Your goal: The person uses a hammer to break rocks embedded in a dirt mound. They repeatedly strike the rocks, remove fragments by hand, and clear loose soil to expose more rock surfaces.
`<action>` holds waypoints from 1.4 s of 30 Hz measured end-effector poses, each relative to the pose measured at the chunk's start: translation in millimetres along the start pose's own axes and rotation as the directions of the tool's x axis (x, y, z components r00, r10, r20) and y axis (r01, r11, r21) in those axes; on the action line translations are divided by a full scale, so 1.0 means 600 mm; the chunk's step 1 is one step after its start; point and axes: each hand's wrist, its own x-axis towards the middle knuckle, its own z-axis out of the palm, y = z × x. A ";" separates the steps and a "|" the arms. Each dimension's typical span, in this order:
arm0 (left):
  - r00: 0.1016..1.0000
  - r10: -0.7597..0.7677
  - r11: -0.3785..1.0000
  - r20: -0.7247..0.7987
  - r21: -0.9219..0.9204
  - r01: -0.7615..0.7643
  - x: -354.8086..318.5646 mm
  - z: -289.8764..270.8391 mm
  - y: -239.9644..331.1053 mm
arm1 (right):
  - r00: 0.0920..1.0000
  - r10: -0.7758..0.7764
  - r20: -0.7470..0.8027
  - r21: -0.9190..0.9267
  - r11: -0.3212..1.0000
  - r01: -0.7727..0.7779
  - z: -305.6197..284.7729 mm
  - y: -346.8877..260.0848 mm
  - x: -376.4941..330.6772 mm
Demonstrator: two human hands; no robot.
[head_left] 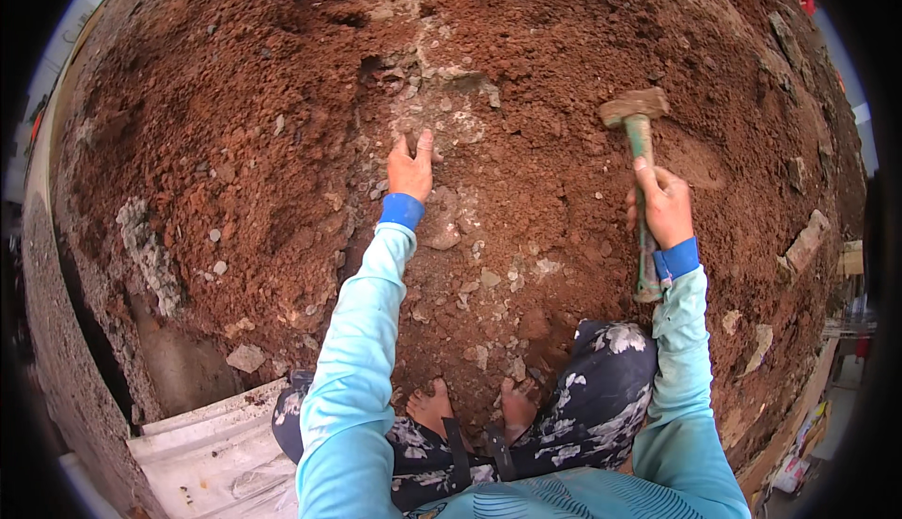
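My right hand (663,204) is wrapped around the green handle of a club hammer (637,108), its dirt-covered head pointing away from me above the reddish soil. Ahead of my body, my left hand (411,170) reaches down to a strip of pale, broken concrete (442,115) running through the soil. Its thumb and fingers are spread, and part of the fingers is hidden against the rubble. I cannot make out anything held in it. Small stones and crumbs of concrete lie around that hand.
Loose red-brown soil (254,143) rises on both sides. A rough concrete lump (148,251) lies at left, and a white corrugated sheet (211,458) at lower left. Stone chunks (806,242) sit along the right side. My bare feet (432,409) rest on the dirt close by.
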 end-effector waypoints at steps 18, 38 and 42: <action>0.960 0.275 0.961 -0.055 0.042 -0.273 -0.014 0.007 -0.047 | 0.822 -0.557 0.116 0.168 0.827 0.537 0.494 -0.061 0.080; 0.994 0.006 0.932 0.109 0.360 -0.045 0.014 0.004 -0.068 | 0.935 -0.350 0.058 0.150 0.929 0.338 0.539 -0.092 0.181; 1.000 0.002 0.963 -0.005 0.269 -0.001 -0.026 0.025 0.005 | 0.806 -0.542 -0.238 0.096 0.812 0.575 0.505 -0.101 0.112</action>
